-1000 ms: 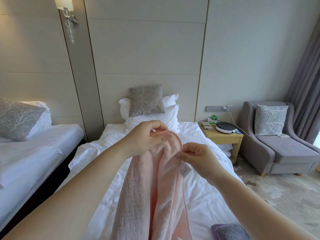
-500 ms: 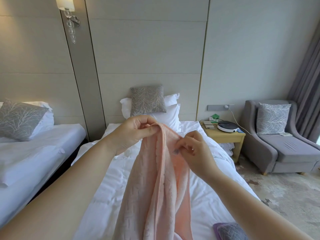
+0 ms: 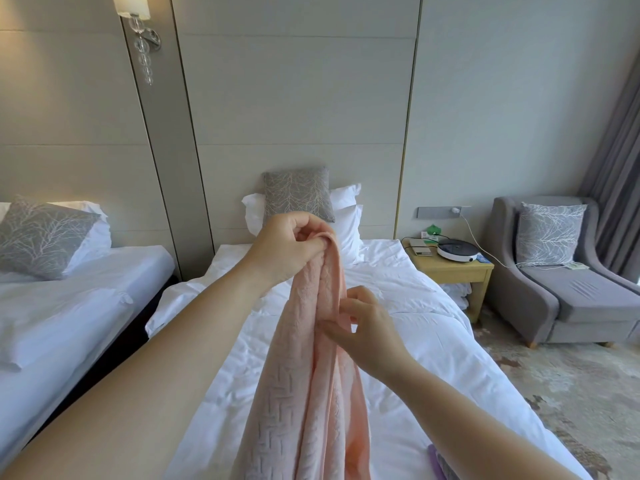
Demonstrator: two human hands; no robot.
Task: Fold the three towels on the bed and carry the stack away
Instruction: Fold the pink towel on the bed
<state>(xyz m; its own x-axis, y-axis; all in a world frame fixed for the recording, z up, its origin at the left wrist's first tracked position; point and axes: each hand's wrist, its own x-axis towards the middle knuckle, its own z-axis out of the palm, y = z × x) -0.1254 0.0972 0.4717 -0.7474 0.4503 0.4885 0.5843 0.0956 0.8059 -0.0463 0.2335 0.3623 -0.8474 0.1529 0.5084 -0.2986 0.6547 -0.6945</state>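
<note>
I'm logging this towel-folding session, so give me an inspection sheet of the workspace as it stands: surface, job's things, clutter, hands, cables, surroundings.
Surface: white bed, sheets rumpled.
Job's things: pink towel hangs unfolded above the bed; purple and grey cloth, likely towelling, lies at the bed's near right edge, mostly cut off.
Clutter: round device and small items on the nightstand.
Hands: left hand grips the towel's top; right hand pinches an edge lower down.
Cables: white cable runs from the wall socket towards the armchair.
Surroundings: second bed at left, wall lamp, grey curtain.
</note>
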